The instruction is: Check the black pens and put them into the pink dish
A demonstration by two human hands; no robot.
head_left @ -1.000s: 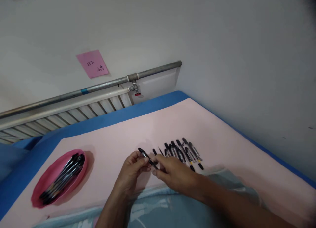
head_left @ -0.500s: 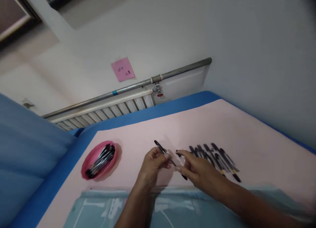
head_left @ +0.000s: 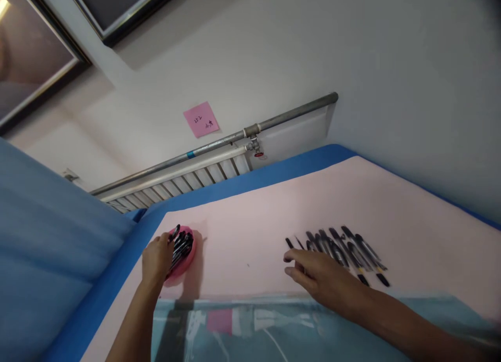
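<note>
My left hand (head_left: 156, 257) is over the near-left rim of a pink oval tray (head_left: 187, 260) full of several black pens. It pinches one black pen (head_left: 175, 232) whose tip sticks up above the tray. My right hand (head_left: 319, 276) hovers just left of a row of several black pens (head_left: 344, 249) laid side by side on the pink sheet (head_left: 250, 226). Its fingers are loosely spread and hold nothing. A small black cap (head_left: 289, 243) and a thin refill (head_left: 299, 242) lie by its fingertips.
The pink sheet lies on a blue table (head_left: 297, 161) set against a white wall. A radiator (head_left: 176, 182) and a metal pipe (head_left: 274, 119) run behind it. A pink sticky note (head_left: 201, 119) hangs on the wall. A pale blue patterned cloth (head_left: 242, 325) covers the near edge.
My left hand carried the black pen from the middle of the sheet leftward to the pink tray. My right hand let go of the pen and stayed beside the pen row. The view turned left.
</note>
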